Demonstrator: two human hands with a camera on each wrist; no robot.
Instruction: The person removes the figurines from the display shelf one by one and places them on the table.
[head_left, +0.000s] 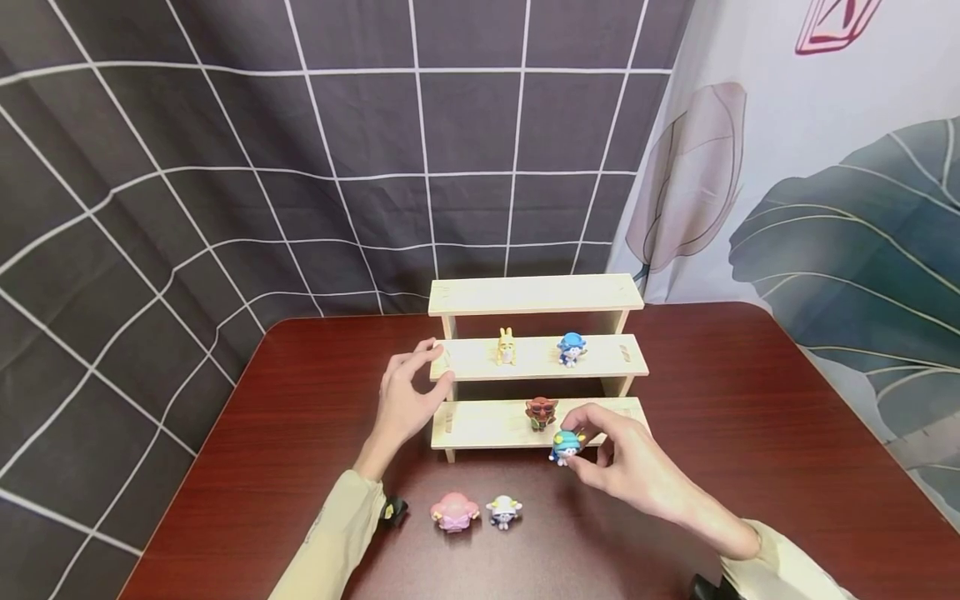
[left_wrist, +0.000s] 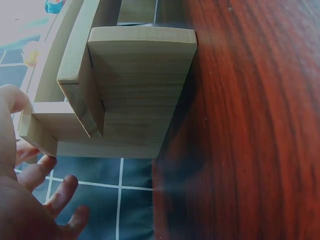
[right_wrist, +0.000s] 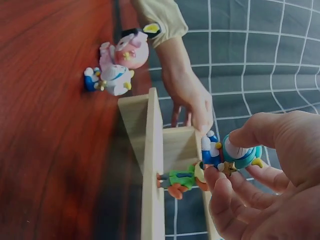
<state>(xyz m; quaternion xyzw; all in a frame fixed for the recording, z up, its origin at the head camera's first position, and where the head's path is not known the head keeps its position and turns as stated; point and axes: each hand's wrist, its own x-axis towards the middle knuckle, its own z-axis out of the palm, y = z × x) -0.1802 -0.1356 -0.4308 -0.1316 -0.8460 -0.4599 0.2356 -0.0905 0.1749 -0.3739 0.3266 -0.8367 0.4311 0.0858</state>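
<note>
My right hand (head_left: pixel 637 462) pinches a small figurine in a teal hat (head_left: pixel 567 447) between thumb and fingers, just in front of the lowest step. In the right wrist view, the figurine (right_wrist: pixel 240 152) shows blue-and-white feet and a gold star. My left hand (head_left: pixel 405 396) holds the left end of the middle step of a wooden three-step display shelf (head_left: pixel 480 422), thumb at the front corner and index finger at the back. A red-brown fox figurine (head_left: pixel 540 412) stands on the lowest step. The middle step bears a yellow rabbit-eared figurine (head_left: pixel 506 347) and a blue-hatted figurine (head_left: pixel 572 349).
On the dark red table (head_left: pixel 315 367), a pink figurine (head_left: pixel 454 512) and a white-hatted figurine (head_left: pixel 504 512) stand in front of the shelf. Behind it hangs a dark grid-patterned cloth (head_left: pixel 360 150). A pale leaf-print curtain (head_left: pixel 697 192) is at the right.
</note>
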